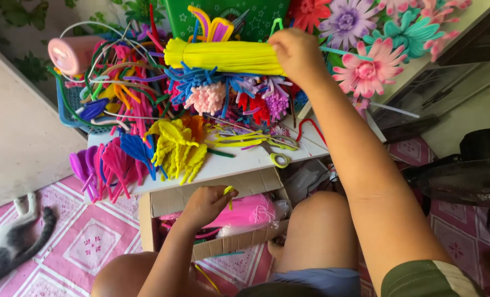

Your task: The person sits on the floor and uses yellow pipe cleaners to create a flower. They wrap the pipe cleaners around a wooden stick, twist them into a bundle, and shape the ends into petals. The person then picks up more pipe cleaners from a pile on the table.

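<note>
My right hand (295,54) reaches up and grips one end of a thick bundle of yellow pipe cleaners (223,56), held level above a heap of coloured pipe cleaners (146,99). Lower down, my left hand (205,204) is closed on a small bent yellow pipe-cleaner piece (229,192), just above an open cardboard box (228,242) with pink material inside. Yellow-handled scissors (275,154) lie on the white board (228,165) between the two hands, beside folded yellow, blue and magenta pipe-cleaner shapes.
Finished pipe-cleaner flowers (369,69) in pink, purple, teal and red lie at top right. A blue basket (69,107) and pink cylinder (72,52) stand at left. A cat (11,245) lies on the patterned mat. A dark fan (465,176) stands right. My knees flank the box.
</note>
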